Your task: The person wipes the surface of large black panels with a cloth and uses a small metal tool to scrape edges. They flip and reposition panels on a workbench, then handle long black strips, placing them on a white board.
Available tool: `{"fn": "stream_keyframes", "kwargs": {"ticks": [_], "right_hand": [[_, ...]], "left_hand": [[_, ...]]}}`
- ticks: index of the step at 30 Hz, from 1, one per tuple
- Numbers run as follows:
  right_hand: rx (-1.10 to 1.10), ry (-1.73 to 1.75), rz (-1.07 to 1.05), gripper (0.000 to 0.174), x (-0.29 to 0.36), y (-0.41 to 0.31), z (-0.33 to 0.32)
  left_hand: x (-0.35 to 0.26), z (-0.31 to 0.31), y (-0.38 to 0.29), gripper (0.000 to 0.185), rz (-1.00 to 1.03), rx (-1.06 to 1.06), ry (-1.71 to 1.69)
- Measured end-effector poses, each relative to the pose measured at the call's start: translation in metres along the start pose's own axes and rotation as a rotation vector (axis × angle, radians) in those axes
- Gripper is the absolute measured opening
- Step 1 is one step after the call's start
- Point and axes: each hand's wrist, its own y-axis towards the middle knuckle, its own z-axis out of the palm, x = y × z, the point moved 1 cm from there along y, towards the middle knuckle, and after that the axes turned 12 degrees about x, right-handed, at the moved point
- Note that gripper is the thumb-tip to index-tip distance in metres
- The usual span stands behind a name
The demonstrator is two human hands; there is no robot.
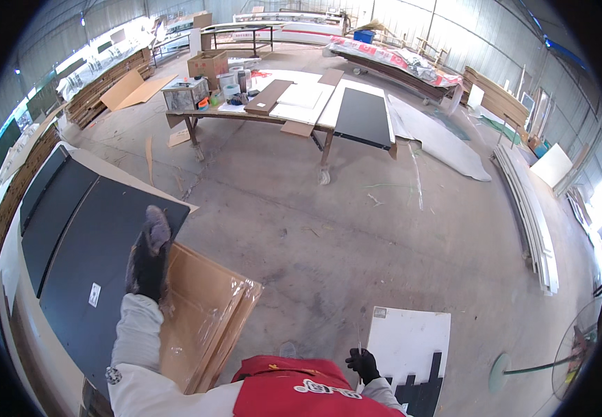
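Observation:
My left hand (pixel 149 255), in a dark worn glove, reaches forward over a large dark panel (pixel 108 224) at the left. Its fingers lie near the panel's right edge; whether they grip that edge cannot be told. The panel bears a small white label (pixel 94 295), and other dark panels lie beside it. Below the hand are wrapped brown cardboard packs (pixel 202 313). My right hand (pixel 363 365), in a black glove, is closed around a thin, pen-like tool (pixel 359 346) held upright beside my red apron (pixel 290 380). A white board (pixel 410 333) with black strips (pixel 426 391) is next to it.
Ahead stands a wheeled worktable (pixel 238 115) with a black panel (pixel 363 117), brown boards and containers. Long white strips (pixel 527 219) lie on the floor at the right. A fan (pixel 574 354) stands at the lower right. Stacked boards (pixel 108 83) line the left.

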Motion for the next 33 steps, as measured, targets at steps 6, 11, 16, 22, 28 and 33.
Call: {"fn": "stream_keyframes", "kwargs": {"ticks": [6,11,16,22,28,33], "right_hand": [[0.037,-0.002,-0.071,0.032,0.094,0.096,-0.022],[0.222,-0.114,-0.140,0.028,0.208,0.211,-0.057],[0.339,-0.253,-0.074,0.029,0.346,0.320,-0.061],[0.593,-0.480,-0.049,0.027,0.451,0.411,0.035],[0.824,-0.761,-0.121,0.032,0.495,0.450,0.158],[0.894,-0.860,-0.107,0.033,0.537,0.478,0.235]], "left_hand": [[-0.081,0.093,0.086,0.019,0.194,-0.165,-0.515],[-0.110,0.080,0.109,0.030,-0.098,-0.183,-1.221],[-0.101,-0.013,0.084,0.041,-0.165,-0.602,-1.237],[0.027,-0.088,-0.040,0.032,-0.501,-0.962,-0.422],[0.154,-0.037,-0.087,0.054,-1.029,-0.670,0.016],[0.194,-0.029,0.019,0.050,-1.092,-0.453,0.342]]}}
